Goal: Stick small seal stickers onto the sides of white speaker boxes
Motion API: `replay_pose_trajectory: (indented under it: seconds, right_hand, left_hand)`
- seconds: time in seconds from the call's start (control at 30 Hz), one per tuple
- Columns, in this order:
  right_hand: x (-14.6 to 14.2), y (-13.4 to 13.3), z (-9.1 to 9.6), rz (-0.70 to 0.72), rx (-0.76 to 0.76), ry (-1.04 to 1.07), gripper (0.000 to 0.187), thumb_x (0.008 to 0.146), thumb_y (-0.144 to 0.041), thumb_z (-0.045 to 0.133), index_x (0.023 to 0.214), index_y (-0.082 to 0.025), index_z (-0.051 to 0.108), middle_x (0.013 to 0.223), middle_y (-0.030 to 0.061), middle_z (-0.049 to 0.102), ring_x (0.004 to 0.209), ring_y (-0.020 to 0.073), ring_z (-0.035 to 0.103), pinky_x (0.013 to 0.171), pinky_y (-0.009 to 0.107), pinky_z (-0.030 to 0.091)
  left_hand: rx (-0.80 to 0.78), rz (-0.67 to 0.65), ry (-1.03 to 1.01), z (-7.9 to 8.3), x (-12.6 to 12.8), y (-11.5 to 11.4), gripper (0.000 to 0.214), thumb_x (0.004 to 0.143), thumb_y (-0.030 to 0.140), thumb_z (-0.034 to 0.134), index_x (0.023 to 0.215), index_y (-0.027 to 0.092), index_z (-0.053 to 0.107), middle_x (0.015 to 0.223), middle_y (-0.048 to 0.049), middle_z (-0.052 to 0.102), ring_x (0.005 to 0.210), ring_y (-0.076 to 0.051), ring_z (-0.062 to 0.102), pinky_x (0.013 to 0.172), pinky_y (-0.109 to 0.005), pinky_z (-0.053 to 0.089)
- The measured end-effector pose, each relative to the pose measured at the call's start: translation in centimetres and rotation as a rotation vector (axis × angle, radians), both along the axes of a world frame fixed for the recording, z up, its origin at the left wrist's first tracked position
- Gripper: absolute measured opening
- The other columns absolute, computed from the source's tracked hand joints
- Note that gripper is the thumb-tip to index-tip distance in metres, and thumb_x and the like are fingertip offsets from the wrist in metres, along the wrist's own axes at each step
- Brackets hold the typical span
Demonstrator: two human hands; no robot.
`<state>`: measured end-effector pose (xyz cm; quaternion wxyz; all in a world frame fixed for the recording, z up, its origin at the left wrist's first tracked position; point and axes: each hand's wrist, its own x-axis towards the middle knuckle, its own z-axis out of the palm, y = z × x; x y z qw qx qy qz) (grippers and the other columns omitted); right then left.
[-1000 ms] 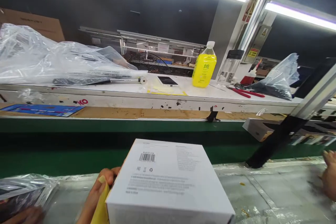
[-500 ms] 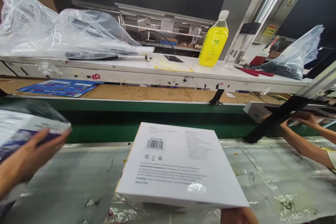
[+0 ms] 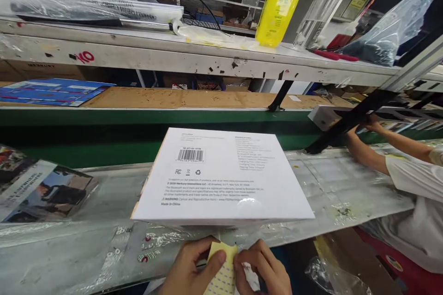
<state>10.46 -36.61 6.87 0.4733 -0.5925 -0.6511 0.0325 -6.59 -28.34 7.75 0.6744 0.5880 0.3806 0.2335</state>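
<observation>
Yellow sticker sheet (image 3: pixel 223 269) is the thing to look at here, down at the bottom of the frame, pinched up close between both my hands. My left hand (image 3: pixel 192 267) has a narrow grip on it, thumb pressed on the face. My right hand (image 3: pixel 263 269) pinches the other side with the fingers curled over, and there's a crumpled white scrap (image 3: pixel 251 277) right under them. Can't quite tell if that scrap is part of the sheet.

The sheet sits just past the near edge of the plastic-covered bench (image 3: pixel 360 193), right below a white box (image 3: pixel 221 177) lying flat, barcode side up. Left of the box is a printed package (image 3: pixel 41 191). Over on the right, a co-worker's arm (image 3: pixel 377 152) in a white sleeve (image 3: pixel 408 179) reaches away from me. Beyond the green belt (image 3: pixel 138 136), the far bench (image 3: pixel 173 53) holds a yellow bottle (image 3: pixel 280 4), a clear bottle (image 3: pixel 316 14) and red pliers (image 3: pixel 335 55).
</observation>
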Motion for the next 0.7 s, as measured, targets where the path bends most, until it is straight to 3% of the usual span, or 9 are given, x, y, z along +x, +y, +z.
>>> replay_pose_trajectory:
  seconds: [0.1, 0.23, 0.4, 0.53, 0.63, 0.7]
  right_hand:
    - [0.6, 0.3, 0.7, 0.091, -0.043, -0.082, 0.021, 0.084, -0.009, 0.068, 0.099, -0.023, 0.067, 0.070, 0.0005, 0.062, 0.055, 0.0132, 0.062, 0.051, 0.021, 0.050]
    - [0.6, 0.7, 0.0, 0.084, -0.131, -0.114, 0.013, 0.090, -0.015, 0.065, 0.100, -0.024, 0.068, 0.078, 0.0029, 0.067, 0.060, 0.0147, 0.066, 0.050, 0.022, 0.050]
    - [0.5, 0.9, -1.4, 0.089, -0.173, -0.157, 0.012, 0.094, -0.015, 0.062, 0.101, -0.024, 0.066, 0.084, 0.0027, 0.069, 0.055, 0.0114, 0.062, 0.049, 0.021, 0.047]
    - [0.1, 1.1, -2.2, 0.058, -0.163, -0.203, 0.010, 0.095, -0.014, 0.060, 0.095, -0.023, 0.064, 0.078, 0.0006, 0.066, 0.051, 0.0099, 0.058, 0.050, 0.021, 0.044]
    - [0.6, 1.4, -0.8, 0.084, -0.132, -0.200, 0.014, 0.091, -0.010, 0.056, 0.086, -0.021, 0.062, 0.071, -0.0008, 0.060, 0.052, 0.0104, 0.058, 0.049, 0.021, 0.042]
    - [1.9, 1.6, 2.3, 0.280, -0.241, -0.181, 0.016, 0.091, -0.012, 0.058, 0.079, -0.022, 0.060, 0.072, -0.0014, 0.062, 0.058, 0.0106, 0.063, 0.053, 0.019, 0.046]
  left_hand:
    - [0.066, -0.029, 0.046, -0.8, 0.1, 0.2, 0.045, 0.093, 0.058, 0.058, 0.076, 0.019, 0.069, 0.072, -0.0023, 0.064, 0.074, -0.019, 0.055, 0.068, -0.027, 0.042]
    - [0.139, -0.074, 0.134, -1.6, 0.3, 0.3, 0.050, 0.096, 0.061, 0.052, 0.070, 0.019, 0.063, 0.066, 0.0007, 0.057, 0.069, -0.017, 0.051, 0.064, -0.028, 0.036]
    - [0.233, -0.114, 0.238, -1.8, 0.4, 0.5, 0.046, 0.101, 0.053, 0.044, 0.076, 0.022, 0.068, 0.072, 0.0015, 0.068, 0.073, -0.018, 0.061, 0.069, -0.027, 0.037]
    - [0.265, -0.110, 0.286, -1.6, 0.7, 0.5, 0.045, 0.101, 0.050, 0.043, 0.073, 0.022, 0.064, 0.070, 0.0005, 0.068, 0.071, -0.019, 0.062, 0.069, -0.028, 0.037]
    - [0.262, -0.098, 0.275, -1.8, 0.8, 0.6, 0.046, 0.101, 0.049, 0.042, 0.071, 0.020, 0.063, 0.068, -0.0003, 0.067, 0.070, -0.018, 0.062, 0.068, -0.028, 0.036]
    - [0.255, -0.098, 0.259, -2.3, 0.7, 0.7, 0.048, 0.101, 0.050, 0.043, 0.070, 0.019, 0.062, 0.068, -0.0009, 0.066, 0.071, -0.018, 0.062, 0.067, -0.028, 0.036]
